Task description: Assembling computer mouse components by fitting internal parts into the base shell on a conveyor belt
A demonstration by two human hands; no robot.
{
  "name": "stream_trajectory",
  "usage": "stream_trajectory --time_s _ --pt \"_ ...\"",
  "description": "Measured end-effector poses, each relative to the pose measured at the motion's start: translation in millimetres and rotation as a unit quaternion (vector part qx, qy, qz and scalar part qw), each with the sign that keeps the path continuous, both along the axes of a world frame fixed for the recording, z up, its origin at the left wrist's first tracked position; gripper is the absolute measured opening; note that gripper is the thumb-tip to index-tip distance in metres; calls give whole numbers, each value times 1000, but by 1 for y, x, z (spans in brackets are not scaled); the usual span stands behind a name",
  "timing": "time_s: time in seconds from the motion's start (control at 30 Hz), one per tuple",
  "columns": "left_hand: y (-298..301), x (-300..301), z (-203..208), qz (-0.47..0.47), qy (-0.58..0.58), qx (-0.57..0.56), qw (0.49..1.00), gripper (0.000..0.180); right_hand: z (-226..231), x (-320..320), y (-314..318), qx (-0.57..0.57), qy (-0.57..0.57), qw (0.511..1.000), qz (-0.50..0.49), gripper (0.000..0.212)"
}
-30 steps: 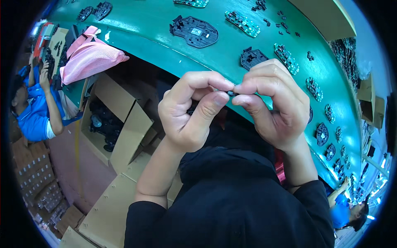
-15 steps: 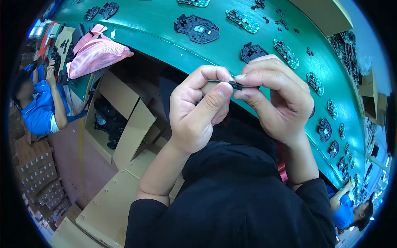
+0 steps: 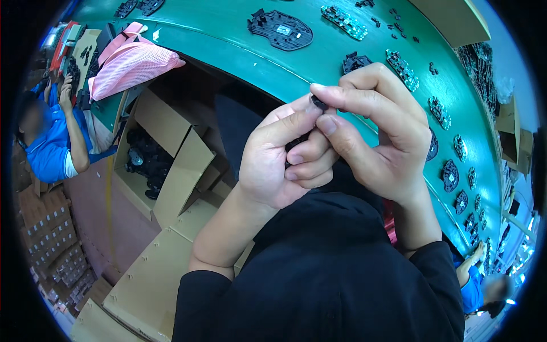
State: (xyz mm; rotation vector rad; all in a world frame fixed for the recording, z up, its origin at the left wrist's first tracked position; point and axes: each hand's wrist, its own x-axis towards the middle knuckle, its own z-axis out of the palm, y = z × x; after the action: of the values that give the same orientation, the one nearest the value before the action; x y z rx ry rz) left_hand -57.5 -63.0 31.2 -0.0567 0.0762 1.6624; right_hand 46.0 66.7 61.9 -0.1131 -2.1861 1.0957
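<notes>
In front of my chest, both hands meet at a small black plastic part (image 3: 319,103). My left hand (image 3: 265,162) pinches it between thumb and index finger, with the other fingers curled into the palm. A further dark piece (image 3: 295,142) shows between those curled fingers, its shape mostly hidden. My right hand (image 3: 384,128) has its thumb and index fingertips closed on the part from the other side. Just beyond the hands, a black mouse-like bottom shell (image 3: 354,61) lies on the green table (image 3: 222,35), partly covered by my right hand.
A larger black shell (image 3: 280,29), green circuit boards (image 3: 402,69) and small black pieces (image 3: 397,27) lie on the table. A pink mesh bag (image 3: 134,71) rests at its left end. Below stands an open carton (image 3: 185,171) of black parts. Co-workers in blue sit left (image 3: 54,151) and right (image 3: 473,293).
My left hand has turned, its lower fingers now curled further into the palm around a dark piece. The small part has tilted and moved slightly up and left. The view has shifted a little.
</notes>
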Motion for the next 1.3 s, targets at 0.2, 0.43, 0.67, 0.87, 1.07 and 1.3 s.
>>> stream_trajectory --time_s 0.2,0.43,0.67,0.87,1.07,1.3 --pt "1 -10 -12 3 78 20 997 24 -1 -3 -5 -25 -36 999 -18 27" --pt "5 -24 -21 94 268 -83 955 21 0 -9 6 18 -63 995 -68 20" --pt "48 -136 -28 183 725 -192 636 18 -35 -41 63 34 -81 986 -138 12" --pt "88 -201 -45 137 885 -134 425 19 -66 -85 91 87 -178 967 -157 9" --pt "95 -200 -69 123 888 -152 415 21 -84 -110 99 80 -213 961 -155 8" --pt "100 -194 -72 139 916 -129 353 23 -84 -114 104 46 -253 956 -143 9"
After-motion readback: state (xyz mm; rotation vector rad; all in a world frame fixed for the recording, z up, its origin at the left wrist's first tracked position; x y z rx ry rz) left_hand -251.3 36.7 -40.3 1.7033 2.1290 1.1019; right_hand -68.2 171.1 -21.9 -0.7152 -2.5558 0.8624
